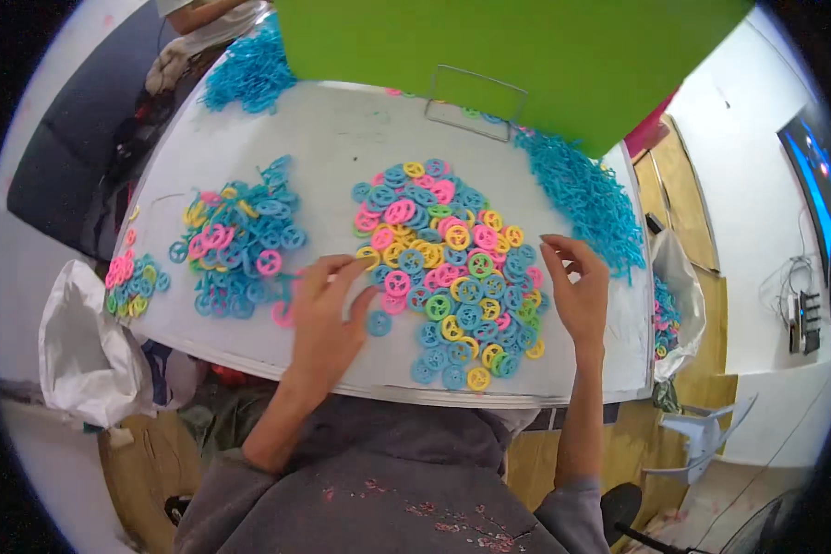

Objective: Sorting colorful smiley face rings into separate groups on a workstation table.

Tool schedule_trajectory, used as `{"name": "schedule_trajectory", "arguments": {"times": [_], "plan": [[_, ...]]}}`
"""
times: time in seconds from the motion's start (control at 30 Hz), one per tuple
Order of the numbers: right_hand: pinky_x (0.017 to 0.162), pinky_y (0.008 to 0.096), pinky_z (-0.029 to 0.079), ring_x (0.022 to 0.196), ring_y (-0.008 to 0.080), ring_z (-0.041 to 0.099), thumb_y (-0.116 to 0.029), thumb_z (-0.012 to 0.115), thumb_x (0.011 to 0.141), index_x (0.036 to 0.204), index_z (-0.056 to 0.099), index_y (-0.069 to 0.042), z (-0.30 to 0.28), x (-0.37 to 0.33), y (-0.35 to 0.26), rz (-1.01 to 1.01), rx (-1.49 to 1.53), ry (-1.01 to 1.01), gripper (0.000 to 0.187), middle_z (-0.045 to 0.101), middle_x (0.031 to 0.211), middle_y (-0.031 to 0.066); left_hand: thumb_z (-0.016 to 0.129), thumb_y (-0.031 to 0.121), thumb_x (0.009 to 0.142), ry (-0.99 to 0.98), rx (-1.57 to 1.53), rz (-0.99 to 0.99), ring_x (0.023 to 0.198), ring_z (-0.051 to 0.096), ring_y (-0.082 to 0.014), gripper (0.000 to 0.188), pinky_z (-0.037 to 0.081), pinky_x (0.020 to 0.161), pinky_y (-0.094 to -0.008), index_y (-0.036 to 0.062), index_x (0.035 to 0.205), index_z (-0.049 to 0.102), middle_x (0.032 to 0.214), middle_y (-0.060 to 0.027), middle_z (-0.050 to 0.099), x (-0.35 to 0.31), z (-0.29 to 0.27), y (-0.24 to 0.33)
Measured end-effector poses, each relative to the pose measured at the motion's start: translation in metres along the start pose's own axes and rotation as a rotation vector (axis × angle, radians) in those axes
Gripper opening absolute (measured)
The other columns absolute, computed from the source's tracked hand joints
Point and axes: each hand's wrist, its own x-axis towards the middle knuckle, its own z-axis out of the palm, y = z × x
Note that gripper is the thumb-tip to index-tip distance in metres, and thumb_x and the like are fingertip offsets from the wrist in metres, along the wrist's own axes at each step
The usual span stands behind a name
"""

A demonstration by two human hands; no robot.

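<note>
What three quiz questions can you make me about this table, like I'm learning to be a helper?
1. Pick one: which colour is missing from the middle wheel pile? A pink, B black, C yellow.
2. True or false: the table has a bright red top.
3. Which is nearer the blue stick pile on the right: the left hand or the right hand?

Key: 1. B. 2. False, it is whitish. 3. The right hand.

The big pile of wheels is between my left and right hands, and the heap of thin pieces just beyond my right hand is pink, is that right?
Not quite: the head view shows that the heap of thin pieces just beyond your right hand is blue, not pink. The rest holds.
</note>
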Motion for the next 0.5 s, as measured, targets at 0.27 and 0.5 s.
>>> {"name": "schedule_trajectory", "arguments": {"times": [0.27,0.5], "plan": [[0.072,0.0304,0.046,0.083,0.0198,0.061,-0.009,0.068,0.080,0.095,0.067,-0.004,0.021,-0.006,-0.008,-0.259,-0.132,-0.025,0.015,0.066,0.092,0.0092,0.061,-0.006,0.079,0.034,-0.069,-0.126,0.090,0.057,-0.0278,0.027,0.046,0.075,-0.0333,0.0043,0.104,0.064,0.099,-0.0114,0.060,-0.017,0.005,0.008],[0.081,0.0379,0.043,0.091,0.0268,0.055,-0.013,0.070,0.078,0.095,0.067,-0.007,0.017,0.069,0.054,-0.360,-0.594,0.239,0.018,0.062,0.090,0.0081,0.058,-0.006,0.082,0.129,-0.218,-0.142,0.080,0.057,-0.0207,0.015,0.044,0.061,-0.0288,0.0033,0.092,0.066,0.091,-0.0091,0.061,-0.025,0.005,0.006]]}}
